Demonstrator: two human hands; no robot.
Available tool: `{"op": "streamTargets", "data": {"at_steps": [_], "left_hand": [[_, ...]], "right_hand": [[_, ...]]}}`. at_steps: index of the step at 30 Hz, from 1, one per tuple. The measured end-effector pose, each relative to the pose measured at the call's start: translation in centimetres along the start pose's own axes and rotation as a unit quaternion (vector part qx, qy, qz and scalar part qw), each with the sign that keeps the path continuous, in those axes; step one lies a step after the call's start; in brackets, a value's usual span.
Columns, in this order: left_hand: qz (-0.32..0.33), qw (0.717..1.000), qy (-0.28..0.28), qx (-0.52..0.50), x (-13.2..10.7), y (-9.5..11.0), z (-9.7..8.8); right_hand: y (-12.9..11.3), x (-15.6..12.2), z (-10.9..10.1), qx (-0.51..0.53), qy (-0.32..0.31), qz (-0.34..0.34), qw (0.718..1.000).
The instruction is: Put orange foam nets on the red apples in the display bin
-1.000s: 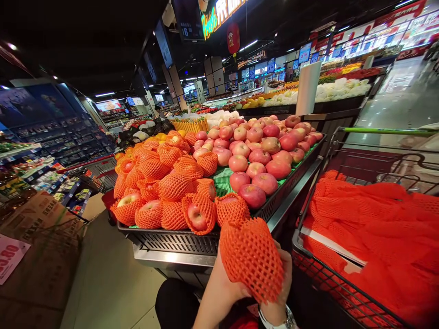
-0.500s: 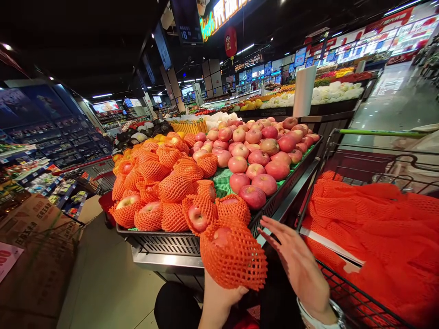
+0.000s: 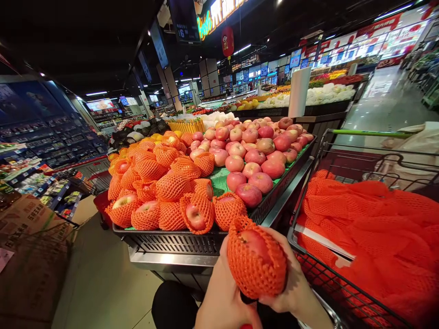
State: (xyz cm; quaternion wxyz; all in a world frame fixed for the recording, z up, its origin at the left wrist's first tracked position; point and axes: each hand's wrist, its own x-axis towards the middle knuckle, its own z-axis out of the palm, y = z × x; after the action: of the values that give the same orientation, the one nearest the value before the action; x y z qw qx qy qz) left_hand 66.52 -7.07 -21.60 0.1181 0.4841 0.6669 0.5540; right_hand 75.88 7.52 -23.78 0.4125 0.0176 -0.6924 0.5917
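Note:
Both my hands hold one red apple wrapped in an orange foam net [image 3: 255, 262] in front of the fruit stand. My left hand [image 3: 222, 297] cups it from below and the left. My right hand [image 3: 291, 283] wraps round its right side, fingers curled on the net. Just beyond it the black display tray [image 3: 178, 242] carries several netted apples [image 3: 161, 187] on the left and bare red apples [image 3: 254, 155] on a green mat to the right.
A shopping cart [image 3: 322, 269] on my right is filled with loose orange foam nets [image 3: 377, 228]. Cardboard boxes [image 3: 30, 237] stand at the left by the aisle floor. More produce stands and shelves lie behind.
My right hand, which had come off and hung open half a second ago, has closed back on the netted apple. The apple now shows through the net's open top.

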Motion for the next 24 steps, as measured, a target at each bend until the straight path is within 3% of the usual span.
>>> {"op": "streamTargets", "data": {"at_steps": [2,5,7,11,13,14,16,18,22,24], "left_hand": [[0.005,0.999,0.036,-0.029,0.4,0.7,-1.2],[-0.010,0.960,0.244,-0.139,0.7,1.1,-2.3],[-0.024,0.931,0.318,-0.179,0.6,1.6,-2.2],[-0.053,0.963,0.204,-0.167,0.3,2.9,-0.8],[-0.067,0.958,0.201,-0.194,0.4,3.1,0.1],[-0.066,0.947,0.230,-0.216,0.4,2.9,0.5],[-0.053,0.908,0.315,-0.271,0.6,2.2,1.4],[-0.069,0.860,0.366,-0.349,0.5,1.0,2.2],[-0.172,0.748,0.361,-0.530,-0.5,-1.0,3.4],[-0.181,0.722,0.339,-0.575,-1.1,-1.3,3.5]], "right_hand": [[-0.5,0.6,-0.5,-0.094,0.011,-0.035,0.995],[-1.1,1.5,-1.1,-0.203,-0.005,-0.087,0.975],[-1.6,2.1,-1.1,-0.234,-0.050,-0.141,0.961],[-3.3,2.8,-0.5,-0.299,-0.155,-0.227,0.914],[-4.0,2.9,-0.1,-0.335,-0.174,-0.245,0.893],[-4.3,3.0,0.1,-0.347,-0.177,-0.249,0.887],[-4.7,3.5,0.5,-0.351,-0.180,-0.255,0.883],[-4.8,4.2,0.7,-0.335,-0.186,-0.253,0.888],[-3.9,4.9,0.8,-0.278,-0.205,-0.249,0.905],[-2.5,4.2,0.9,-0.210,-0.195,-0.230,0.930]]}}
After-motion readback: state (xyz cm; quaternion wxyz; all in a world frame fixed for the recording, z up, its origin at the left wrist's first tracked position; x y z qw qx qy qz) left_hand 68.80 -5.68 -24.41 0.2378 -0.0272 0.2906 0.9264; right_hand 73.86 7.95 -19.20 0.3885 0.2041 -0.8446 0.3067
